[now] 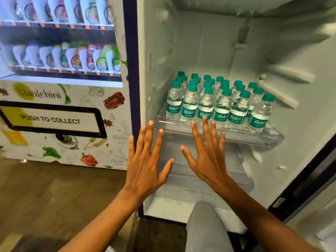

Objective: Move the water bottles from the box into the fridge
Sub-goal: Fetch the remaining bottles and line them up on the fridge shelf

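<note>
Vending machine [61, 84], left: lit glass front, two shelves of packaged snacks [60, 55], white panel printed with vegetables and spices, flap [52, 120] marked "PUSH TO COLLECT". Floor [45, 188]: brown wood-look boards. Lighting: bright, indoor.

Green-capped water bottles [218, 104] upright, packed in rows on fridge shelf [269, 137].

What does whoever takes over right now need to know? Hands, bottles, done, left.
Left hand: open, fingers spread, holding nothing, in front of the shelf edge.
Right hand: open, empty, fingertips near the front row.
Water bottles: upright in rows on the clear fridge shelf, green caps on.
Done: the shelf is stocked.
Left: the box is out of view, so check it for remaining bottles; the fridge is open.
</note>
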`<control>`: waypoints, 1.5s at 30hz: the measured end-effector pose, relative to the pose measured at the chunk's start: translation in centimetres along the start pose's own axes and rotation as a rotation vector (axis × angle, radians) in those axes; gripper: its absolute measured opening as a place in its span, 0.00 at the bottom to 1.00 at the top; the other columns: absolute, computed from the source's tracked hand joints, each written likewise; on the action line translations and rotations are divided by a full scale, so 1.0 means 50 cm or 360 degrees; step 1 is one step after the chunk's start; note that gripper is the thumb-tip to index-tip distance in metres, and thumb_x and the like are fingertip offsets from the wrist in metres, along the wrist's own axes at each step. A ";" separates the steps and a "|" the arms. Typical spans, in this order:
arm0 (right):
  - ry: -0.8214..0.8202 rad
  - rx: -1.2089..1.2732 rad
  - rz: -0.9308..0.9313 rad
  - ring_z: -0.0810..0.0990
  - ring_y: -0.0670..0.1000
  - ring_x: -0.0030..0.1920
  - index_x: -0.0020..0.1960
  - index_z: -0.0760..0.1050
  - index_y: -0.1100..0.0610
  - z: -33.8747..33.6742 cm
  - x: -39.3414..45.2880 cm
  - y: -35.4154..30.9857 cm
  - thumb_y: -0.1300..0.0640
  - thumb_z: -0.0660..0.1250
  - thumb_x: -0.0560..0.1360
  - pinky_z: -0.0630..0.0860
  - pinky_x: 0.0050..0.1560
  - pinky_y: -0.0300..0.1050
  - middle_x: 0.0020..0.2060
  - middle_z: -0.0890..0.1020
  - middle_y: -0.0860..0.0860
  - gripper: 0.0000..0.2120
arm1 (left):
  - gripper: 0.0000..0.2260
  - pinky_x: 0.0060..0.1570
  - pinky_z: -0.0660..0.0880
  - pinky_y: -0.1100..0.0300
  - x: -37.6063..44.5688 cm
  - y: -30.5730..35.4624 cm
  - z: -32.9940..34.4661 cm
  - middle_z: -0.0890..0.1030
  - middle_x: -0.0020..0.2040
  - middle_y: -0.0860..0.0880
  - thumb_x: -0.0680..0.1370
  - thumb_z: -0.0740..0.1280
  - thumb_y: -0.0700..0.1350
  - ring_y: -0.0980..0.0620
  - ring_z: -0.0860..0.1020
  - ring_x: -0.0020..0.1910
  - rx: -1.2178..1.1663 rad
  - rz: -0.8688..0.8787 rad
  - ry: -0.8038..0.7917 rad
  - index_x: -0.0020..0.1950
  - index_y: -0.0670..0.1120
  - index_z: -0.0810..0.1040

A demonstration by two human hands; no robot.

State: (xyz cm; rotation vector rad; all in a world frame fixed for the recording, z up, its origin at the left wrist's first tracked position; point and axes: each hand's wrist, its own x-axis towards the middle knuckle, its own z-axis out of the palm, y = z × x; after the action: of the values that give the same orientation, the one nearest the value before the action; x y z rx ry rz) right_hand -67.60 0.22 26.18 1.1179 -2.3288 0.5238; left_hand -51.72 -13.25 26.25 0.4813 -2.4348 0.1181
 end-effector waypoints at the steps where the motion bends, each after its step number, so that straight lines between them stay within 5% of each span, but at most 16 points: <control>1: -0.0023 0.0017 -0.0018 0.43 0.58 0.80 0.81 0.48 0.47 0.011 -0.015 -0.014 0.31 0.50 0.78 0.50 0.74 0.70 0.80 0.45 0.54 0.37 | 0.37 0.75 0.50 0.37 -0.020 -0.010 0.002 0.46 0.80 0.41 0.78 0.59 0.62 0.42 0.45 0.79 0.0004 -0.0031 -0.0015 0.80 0.45 0.52; 8: -0.0154 0.0215 -0.0263 0.44 0.59 0.80 0.80 0.51 0.48 0.083 -0.099 -0.140 0.31 0.52 0.78 0.48 0.74 0.70 0.80 0.47 0.55 0.36 | 0.37 0.74 0.51 0.36 -0.148 -0.097 0.006 0.46 0.80 0.42 0.77 0.58 0.63 0.42 0.45 0.79 0.0086 -0.0258 -0.0142 0.80 0.45 0.52; 27: -0.0844 0.0514 -0.0769 0.41 0.58 0.79 0.80 0.39 0.43 0.308 -0.175 -0.523 0.33 0.51 0.78 0.46 0.76 0.66 0.80 0.39 0.53 0.37 | 0.38 0.75 0.47 0.37 -0.444 -0.381 0.034 0.41 0.80 0.45 0.77 0.53 0.66 0.44 0.40 0.79 0.0299 -0.1086 -0.0532 0.81 0.48 0.48; 37: -0.1168 0.0540 -0.0891 0.41 0.60 0.79 0.80 0.42 0.44 0.474 -0.196 -0.686 0.34 0.52 0.79 0.43 0.75 0.66 0.80 0.40 0.52 0.35 | 0.35 0.69 0.59 0.33 -0.673 -0.615 0.105 0.57 0.78 0.38 0.76 0.55 0.63 0.38 0.56 0.77 0.0408 -0.1548 -0.1176 0.77 0.44 0.63; 41: -0.1213 0.0490 -0.0870 0.41 0.59 0.79 0.80 0.42 0.44 0.520 -0.195 -0.699 0.34 0.51 0.79 0.41 0.74 0.64 0.80 0.41 0.53 0.35 | 0.34 0.73 0.55 0.36 -0.718 -0.688 0.126 0.49 0.80 0.39 0.78 0.61 0.59 0.38 0.50 0.78 0.0429 -0.1734 -0.1292 0.80 0.47 0.55; 45: -0.1269 0.0448 -0.0849 0.40 0.59 0.79 0.80 0.41 0.43 0.556 -0.195 -0.689 0.34 0.50 0.79 0.41 0.75 0.65 0.80 0.39 0.52 0.35 | 0.31 0.71 0.61 0.40 -0.731 -0.730 0.138 0.53 0.79 0.37 0.80 0.60 0.56 0.35 0.57 0.75 0.0414 -0.1892 -0.1346 0.79 0.49 0.54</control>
State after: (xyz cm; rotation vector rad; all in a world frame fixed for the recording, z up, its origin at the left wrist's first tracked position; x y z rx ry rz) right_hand -42.35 -28.98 2.46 2.3282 -2.4259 0.2147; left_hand -15.79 -37.19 -2.93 2.3557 -2.3924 -0.3479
